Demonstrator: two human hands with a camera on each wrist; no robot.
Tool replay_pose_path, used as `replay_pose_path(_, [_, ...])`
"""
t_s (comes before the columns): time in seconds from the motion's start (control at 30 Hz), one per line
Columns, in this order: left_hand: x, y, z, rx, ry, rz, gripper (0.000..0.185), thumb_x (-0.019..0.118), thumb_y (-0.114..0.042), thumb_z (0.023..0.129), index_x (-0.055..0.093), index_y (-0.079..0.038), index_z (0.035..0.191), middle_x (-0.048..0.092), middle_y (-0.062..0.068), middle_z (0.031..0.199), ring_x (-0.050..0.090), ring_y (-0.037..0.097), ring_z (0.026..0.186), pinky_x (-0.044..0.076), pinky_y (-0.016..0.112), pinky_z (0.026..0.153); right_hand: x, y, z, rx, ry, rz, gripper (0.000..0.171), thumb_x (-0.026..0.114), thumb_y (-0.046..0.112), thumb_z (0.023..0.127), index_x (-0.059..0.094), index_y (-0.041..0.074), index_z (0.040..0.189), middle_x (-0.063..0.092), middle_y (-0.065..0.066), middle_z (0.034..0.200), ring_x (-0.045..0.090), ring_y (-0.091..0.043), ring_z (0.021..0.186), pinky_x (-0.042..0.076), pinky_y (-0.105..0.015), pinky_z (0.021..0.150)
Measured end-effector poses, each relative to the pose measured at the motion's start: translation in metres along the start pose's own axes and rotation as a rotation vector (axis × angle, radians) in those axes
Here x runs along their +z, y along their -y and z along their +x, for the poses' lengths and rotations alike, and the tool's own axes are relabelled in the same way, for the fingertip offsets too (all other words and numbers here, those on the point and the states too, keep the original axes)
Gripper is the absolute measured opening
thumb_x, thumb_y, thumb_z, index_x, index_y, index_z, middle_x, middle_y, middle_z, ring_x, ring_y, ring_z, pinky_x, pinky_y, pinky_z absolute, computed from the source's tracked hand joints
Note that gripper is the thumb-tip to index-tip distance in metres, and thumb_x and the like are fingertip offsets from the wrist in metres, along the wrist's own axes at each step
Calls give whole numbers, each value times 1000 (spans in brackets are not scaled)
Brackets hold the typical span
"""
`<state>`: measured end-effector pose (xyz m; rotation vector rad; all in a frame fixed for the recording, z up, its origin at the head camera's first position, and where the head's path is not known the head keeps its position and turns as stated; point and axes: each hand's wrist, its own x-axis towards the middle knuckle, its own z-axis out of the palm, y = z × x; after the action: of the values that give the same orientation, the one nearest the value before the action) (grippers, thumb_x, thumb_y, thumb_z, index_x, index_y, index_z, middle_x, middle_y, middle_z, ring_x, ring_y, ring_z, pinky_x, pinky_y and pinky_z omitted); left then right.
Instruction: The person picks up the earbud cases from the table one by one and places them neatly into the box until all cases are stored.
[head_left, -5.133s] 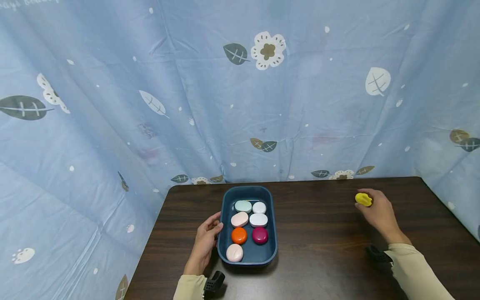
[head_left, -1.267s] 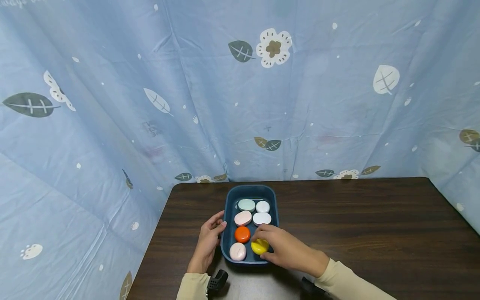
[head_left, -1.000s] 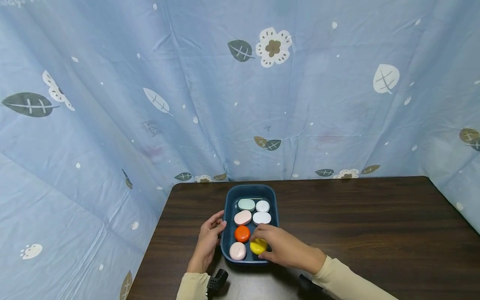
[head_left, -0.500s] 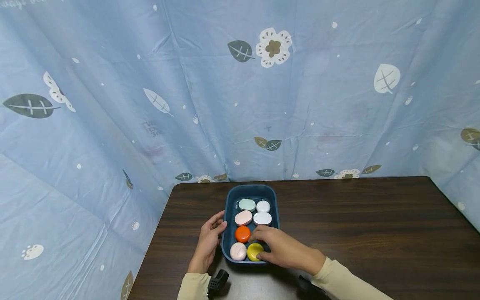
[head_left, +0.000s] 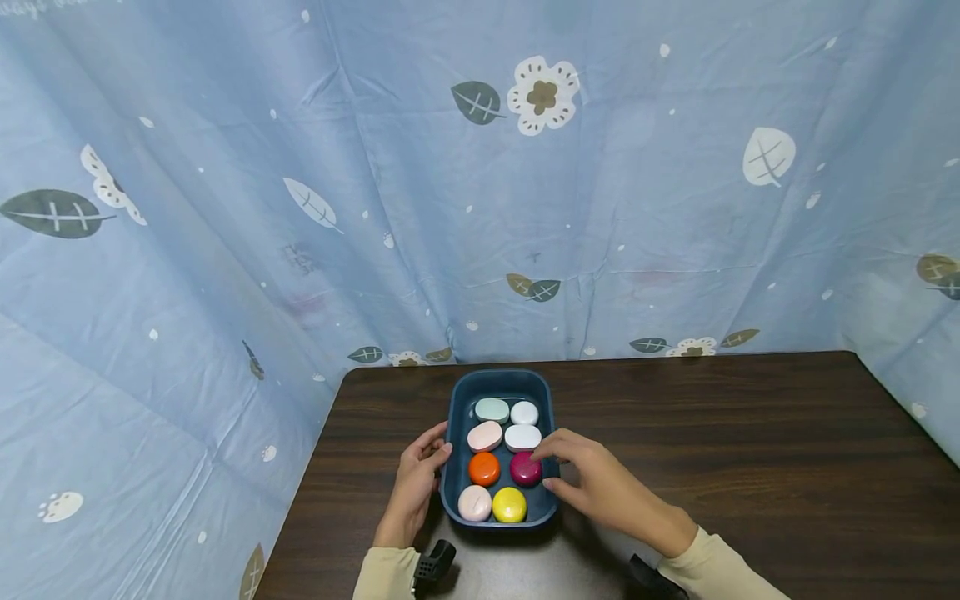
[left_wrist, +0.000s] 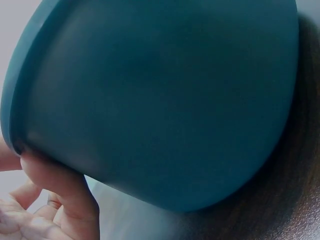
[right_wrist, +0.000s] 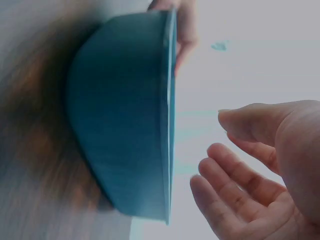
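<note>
A dark blue rectangular tray (head_left: 534,512) stands on the table, and my left hand (head_left: 411,487) grips its left side. In the left wrist view, curled fingers (left_wrist: 60,185) sit under the tray's rim. A round yellow soap-like piece (head_left: 509,505) lies in the tray's near right corner, beside a pale pink round one (head_left: 475,503). My right hand (head_left: 600,483) hovers at the tray's right rim near a purple round piece (head_left: 526,469), its fingers spread and holding nothing. An orange round piece (head_left: 483,469) is left of the purple one.
Farther back in the tray lie a pink oval (head_left: 485,436), a white oval (head_left: 522,437), a pale green oval (head_left: 492,410) and a white round piece (head_left: 524,413). The dark wooden table (head_left: 712,425) ends against a blue patterned curtain (head_left: 420,167).
My right hand carried the yellow piece from the table's right into the tray, shifted it to the near corner, let go and drew back rightward. My left hand stayed on the tray.
</note>
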<state>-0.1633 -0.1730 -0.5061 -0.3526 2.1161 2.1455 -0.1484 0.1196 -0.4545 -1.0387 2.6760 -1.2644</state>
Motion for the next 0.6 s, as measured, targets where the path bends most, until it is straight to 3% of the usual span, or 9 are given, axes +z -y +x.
replay_pose_path(0.17, [0, 0, 0, -1, -3, 9, 44, 57, -14, 109, 55, -2, 151, 51, 8, 112, 52, 25, 98, 45, 28, 69, -11, -12, -8, 6, -89, -17, 30, 81, 0, 90, 73, 11, 118, 69, 1, 116, 69, -26, 105, 61, -44, 90])
replay_pose_path(0.6, [0, -1, -2, -5, 5, 11, 45, 56, -15, 110, 53, -2, 152, 51, 7, 113, 52, 25, 99, 47, 29, 71, -29, -39, -29, 42, -239, -127, 35, 83, -4, 86, 74, 17, 113, 69, 7, 112, 68, -12, 99, 60, -37, 83])
